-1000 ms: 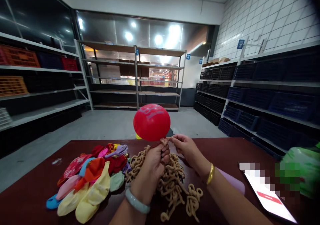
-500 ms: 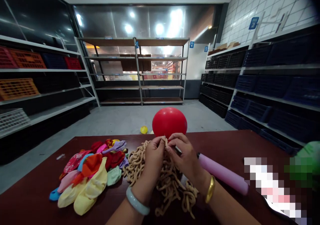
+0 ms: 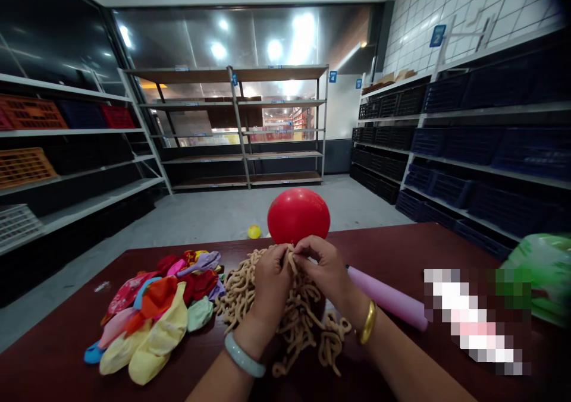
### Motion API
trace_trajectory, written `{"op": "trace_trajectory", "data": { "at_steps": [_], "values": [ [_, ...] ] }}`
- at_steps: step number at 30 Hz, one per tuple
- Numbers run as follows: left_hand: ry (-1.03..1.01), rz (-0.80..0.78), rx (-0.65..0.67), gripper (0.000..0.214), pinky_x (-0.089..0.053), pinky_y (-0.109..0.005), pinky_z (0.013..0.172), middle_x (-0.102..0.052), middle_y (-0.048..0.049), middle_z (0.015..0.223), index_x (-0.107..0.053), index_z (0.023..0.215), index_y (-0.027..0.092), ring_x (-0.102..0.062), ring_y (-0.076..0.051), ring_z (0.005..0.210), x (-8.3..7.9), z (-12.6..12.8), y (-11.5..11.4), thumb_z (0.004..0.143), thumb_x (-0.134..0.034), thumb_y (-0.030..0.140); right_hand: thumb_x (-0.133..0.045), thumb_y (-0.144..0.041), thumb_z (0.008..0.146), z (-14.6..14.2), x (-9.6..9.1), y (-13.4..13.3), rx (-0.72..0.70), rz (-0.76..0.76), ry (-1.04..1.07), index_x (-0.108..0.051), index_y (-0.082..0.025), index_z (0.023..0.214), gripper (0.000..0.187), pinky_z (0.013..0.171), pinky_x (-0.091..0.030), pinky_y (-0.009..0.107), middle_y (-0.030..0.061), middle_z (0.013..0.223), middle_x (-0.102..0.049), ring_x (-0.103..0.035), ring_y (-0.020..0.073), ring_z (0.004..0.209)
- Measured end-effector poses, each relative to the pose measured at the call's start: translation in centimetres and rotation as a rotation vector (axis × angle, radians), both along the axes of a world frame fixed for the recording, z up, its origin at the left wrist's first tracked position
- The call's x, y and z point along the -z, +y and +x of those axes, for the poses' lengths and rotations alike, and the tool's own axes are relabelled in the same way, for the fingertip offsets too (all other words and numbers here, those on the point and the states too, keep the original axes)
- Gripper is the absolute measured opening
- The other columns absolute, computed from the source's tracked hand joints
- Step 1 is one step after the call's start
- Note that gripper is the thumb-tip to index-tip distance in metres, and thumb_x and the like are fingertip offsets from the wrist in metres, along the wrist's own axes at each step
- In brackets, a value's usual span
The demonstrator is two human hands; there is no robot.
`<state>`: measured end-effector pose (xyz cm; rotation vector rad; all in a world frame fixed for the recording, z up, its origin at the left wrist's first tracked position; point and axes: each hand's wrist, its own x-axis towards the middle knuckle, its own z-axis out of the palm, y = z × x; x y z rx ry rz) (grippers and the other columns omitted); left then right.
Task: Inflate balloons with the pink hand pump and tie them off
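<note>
An inflated red balloon (image 3: 298, 214) stands just behind my two hands over the dark red table (image 3: 66, 342). My left hand (image 3: 271, 286) and my right hand (image 3: 324, 266) are pinched together at the balloon's neck, fingers closed on a strand of tan cord. Under both hands lies a tangled heap of the same tan cord (image 3: 303, 324). A pale jade bangle sits on my left wrist, a gold bangle on my right.
A pile of flat coloured balloons (image 3: 154, 313) lies left of the cord. A pink balloon pump (image 3: 388, 298) lies to the right, a green plastic bag (image 3: 544, 271) at the far right. A small yellow balloon (image 3: 254, 232) rests on the floor. Shelving racks line the walls.
The red balloon came down from held-up height to table level, and my right hand closed in on my left at its neck. The view shifted slightly.
</note>
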<state>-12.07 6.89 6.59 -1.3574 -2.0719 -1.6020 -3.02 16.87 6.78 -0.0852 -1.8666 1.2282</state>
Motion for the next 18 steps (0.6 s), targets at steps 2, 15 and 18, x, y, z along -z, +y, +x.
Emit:
{"op": "trace_trajectory", "data": {
  "at_steps": [2,15,18],
  "values": [
    [0.087,-0.011,-0.016,0.017,-0.043,-0.03,0.075,-0.069,-0.0044,0.086,-0.068,0.088,0.018,-0.061,-0.019,0.081,-0.11,0.09,-0.17,0.087,-0.052,0.022,-0.069,-0.021,0.075,-0.02,-0.02,0.09,-0.045,-0.127,-0.029,-0.063,-0.021,0.082,0.009,0.073,-0.049,0.028,0.0013,0.083,-0.065,-0.062,0.0159,0.078],
    [0.34,-0.154,-0.105,0.021,-0.043,-0.032,0.073,-0.069,-0.0061,0.083,-0.066,0.087,0.017,-0.062,-0.021,0.078,-0.01,0.0,-0.14,0.092,-0.047,0.022,-0.073,-0.028,0.065,0.11,-0.78,0.17,0.007,-0.343,-0.16,-0.068,-0.017,0.072,0.014,0.065,-0.048,0.027,0.0012,0.071,-0.067,-0.06,0.0151,0.068],
    [0.409,-0.182,-0.124,0.02,-0.043,-0.033,0.071,-0.069,-0.0071,0.084,-0.066,0.089,0.017,-0.062,-0.021,0.078,0.13,-0.01,-0.15,0.093,-0.047,0.024,-0.073,-0.029,0.066,0.23,-0.68,0.31,-0.042,-0.405,-0.178,-0.067,-0.016,0.072,0.015,0.062,-0.047,0.027,0.0013,0.069,-0.066,-0.058,0.0139,0.064]
  ]
}}
